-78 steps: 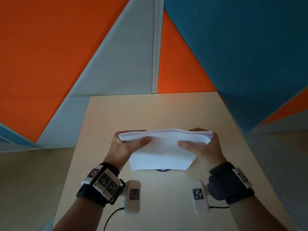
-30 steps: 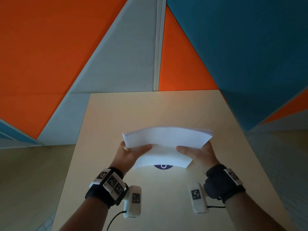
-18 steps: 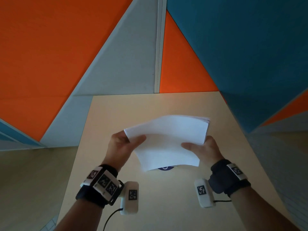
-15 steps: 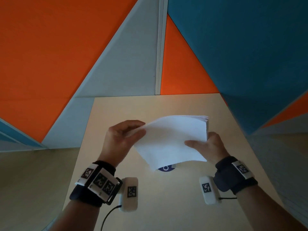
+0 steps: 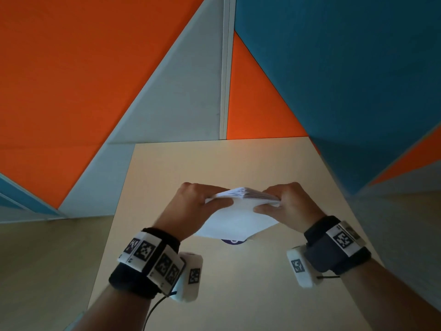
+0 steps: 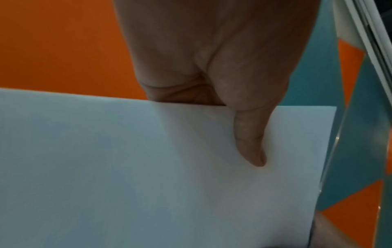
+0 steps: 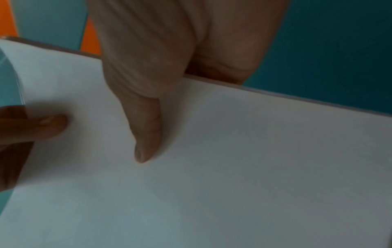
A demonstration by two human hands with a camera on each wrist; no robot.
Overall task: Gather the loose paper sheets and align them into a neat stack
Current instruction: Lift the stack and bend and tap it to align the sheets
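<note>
Now upright, paper stack (image 5: 238, 218) narrow-side up.

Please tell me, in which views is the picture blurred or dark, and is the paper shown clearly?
Head view: the hands and the paper stack are slightly motion-blurred; the wall lines bend from the wide lens. Left wrist view: dim, the paper looks grey-blue. Right wrist view: dim and soft, the left hand's thumb is blurred.
</note>
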